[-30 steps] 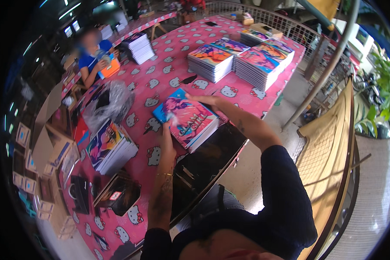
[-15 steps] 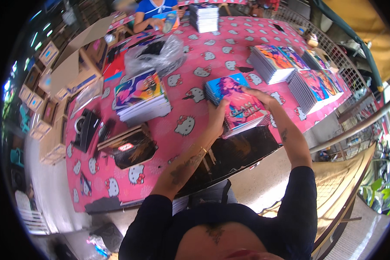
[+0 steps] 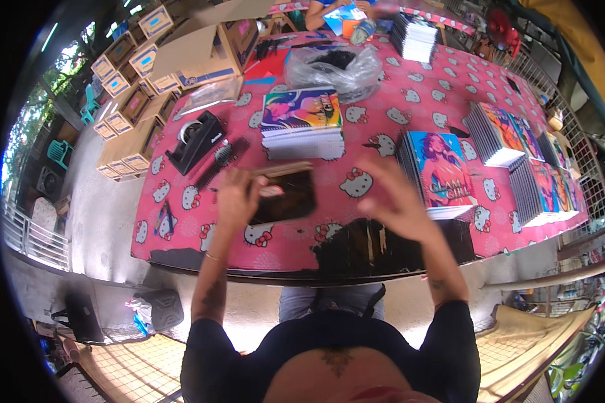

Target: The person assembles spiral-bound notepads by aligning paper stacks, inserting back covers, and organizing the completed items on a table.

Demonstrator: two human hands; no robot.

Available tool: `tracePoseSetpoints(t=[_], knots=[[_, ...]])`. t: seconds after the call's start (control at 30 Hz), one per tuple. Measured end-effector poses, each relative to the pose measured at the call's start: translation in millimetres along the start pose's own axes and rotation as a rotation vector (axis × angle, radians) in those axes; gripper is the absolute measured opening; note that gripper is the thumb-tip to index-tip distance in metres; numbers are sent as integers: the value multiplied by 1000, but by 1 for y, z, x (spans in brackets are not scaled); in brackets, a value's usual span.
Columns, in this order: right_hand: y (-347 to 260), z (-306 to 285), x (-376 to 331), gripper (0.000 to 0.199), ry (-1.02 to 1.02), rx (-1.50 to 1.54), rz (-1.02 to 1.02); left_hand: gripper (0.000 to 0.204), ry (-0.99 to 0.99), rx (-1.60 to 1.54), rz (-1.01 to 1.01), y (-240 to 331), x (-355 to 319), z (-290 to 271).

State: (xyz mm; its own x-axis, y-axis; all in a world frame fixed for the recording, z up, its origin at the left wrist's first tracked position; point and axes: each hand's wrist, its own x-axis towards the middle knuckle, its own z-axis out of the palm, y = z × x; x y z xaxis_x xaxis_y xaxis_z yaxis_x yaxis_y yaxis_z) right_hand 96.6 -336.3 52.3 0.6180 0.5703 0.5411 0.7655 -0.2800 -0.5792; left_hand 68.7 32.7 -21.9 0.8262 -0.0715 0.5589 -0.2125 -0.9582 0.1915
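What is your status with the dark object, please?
Left hand on the dark object's left end. Right hand open, seemingly empty. Notebook stack just beyond.

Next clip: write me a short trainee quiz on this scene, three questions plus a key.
1. Which hand is nearer the dark box?
2. True or false: the tape dispenser stands left of the plastic bag.
3. The right hand is: a) gripping a notebook, b) empty with fingers spread, c) inside a carton.

Key: 1. the left hand; 2. true; 3. b.
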Motion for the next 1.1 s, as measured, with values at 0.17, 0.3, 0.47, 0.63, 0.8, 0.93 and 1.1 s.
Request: tracePoseSetpoints(t=[0.17,0.3,0.47,0.63,0.8,0.93,1.1], knots=[[8,69,-10,56,-169,-425,100,31,-391,-399,129,90,26,-3],[8,74,-19,48,-101,-464,84,39,-66,-275,281,58,116,30],[-6,85,-19,43,-25,-474,88,31,171,49,430,2,123,104],[-2,75,-20,58,-24,-304,135,21,35,-146,267,15,129,58],[1,29,2,87,518,-300,143,25,155,-206,447,108,132,-68],[22,28,-32,48,437,643,437,32,12,-344,574,148,114,-87],[38,55,-64,34,539,686,427,29,-68,-333,638,162,105,-80]])
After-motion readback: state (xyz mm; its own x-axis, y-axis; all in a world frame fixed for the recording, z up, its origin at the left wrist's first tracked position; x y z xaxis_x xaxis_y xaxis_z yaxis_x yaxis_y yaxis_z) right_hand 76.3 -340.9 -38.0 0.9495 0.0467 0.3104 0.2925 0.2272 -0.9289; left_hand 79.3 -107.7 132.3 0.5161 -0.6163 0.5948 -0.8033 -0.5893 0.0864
